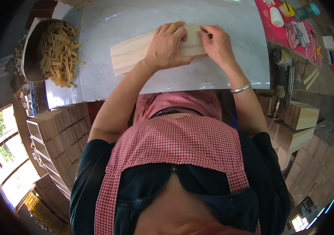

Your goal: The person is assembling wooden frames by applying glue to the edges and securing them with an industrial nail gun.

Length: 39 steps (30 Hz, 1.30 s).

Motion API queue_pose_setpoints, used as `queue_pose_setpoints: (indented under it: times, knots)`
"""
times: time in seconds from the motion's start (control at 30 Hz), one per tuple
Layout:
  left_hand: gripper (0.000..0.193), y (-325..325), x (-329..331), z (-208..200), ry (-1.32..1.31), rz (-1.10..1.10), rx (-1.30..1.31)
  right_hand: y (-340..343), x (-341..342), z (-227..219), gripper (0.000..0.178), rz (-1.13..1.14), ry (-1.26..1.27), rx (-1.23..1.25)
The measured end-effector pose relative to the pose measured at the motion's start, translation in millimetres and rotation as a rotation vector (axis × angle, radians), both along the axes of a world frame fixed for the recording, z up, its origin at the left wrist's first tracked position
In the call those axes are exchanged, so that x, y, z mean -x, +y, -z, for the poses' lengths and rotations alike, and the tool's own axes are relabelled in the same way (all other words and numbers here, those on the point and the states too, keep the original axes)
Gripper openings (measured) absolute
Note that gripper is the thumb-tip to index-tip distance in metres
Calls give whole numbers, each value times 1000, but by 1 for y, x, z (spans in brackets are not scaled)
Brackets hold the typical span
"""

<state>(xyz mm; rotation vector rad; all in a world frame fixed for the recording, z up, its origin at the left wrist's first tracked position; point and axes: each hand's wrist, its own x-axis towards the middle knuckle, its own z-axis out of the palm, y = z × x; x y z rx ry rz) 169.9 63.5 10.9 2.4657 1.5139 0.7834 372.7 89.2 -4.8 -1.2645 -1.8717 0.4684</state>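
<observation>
Closest to the camera are the dark shirt (273,184) and checked apron (175,137), on the near side of the table (108,88). The wooden board (129,55) lies on the table, roughly mid-width. Left hand (169,47) is on it, loosely open, fingers bent, thumb spread. Right hand (218,43) is half curled at the board's right end; can't tell if it's pinching anything. I'd press lightly and evenly so the board doesn't skid, and watch for splinters.

On my feed, the left hand (168,46) hides part of the board (129,55) at twelve; stacks (316,172) at four o'clock (dim, too) blur.
</observation>
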Motion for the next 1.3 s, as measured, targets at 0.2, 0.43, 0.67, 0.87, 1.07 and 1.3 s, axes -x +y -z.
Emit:
queue_pose_setpoints:
  times: [0.2, 0.43, 0.67, 0.87, 1.07, 1.3]
  knots:
    - [48, 2, 0, 3, 32, -10, -41, -42, -24, -27, 4, -71, -119, 117]
    - [51, 9, -1, 3, 76, 19, -15, -47, -18, -20, 0, -106, -329, 64]
    - [51, 7, 0, 6, 0, 34, -21, -47, -19, -11, 4, -167, -212, -44]
    - [50, 6, 0, 4, 16, 19, 20, -44, -21, -10, 6, -212, -151, -73]
    - [50, 8, -17, -2, 14, -47, 69, -37, -39, -11, 5, -185, -168, -29]
    - [48, 4, -12, 3, 16, -89, -34, -38, -224, 7, 63, 587, -831, 62]
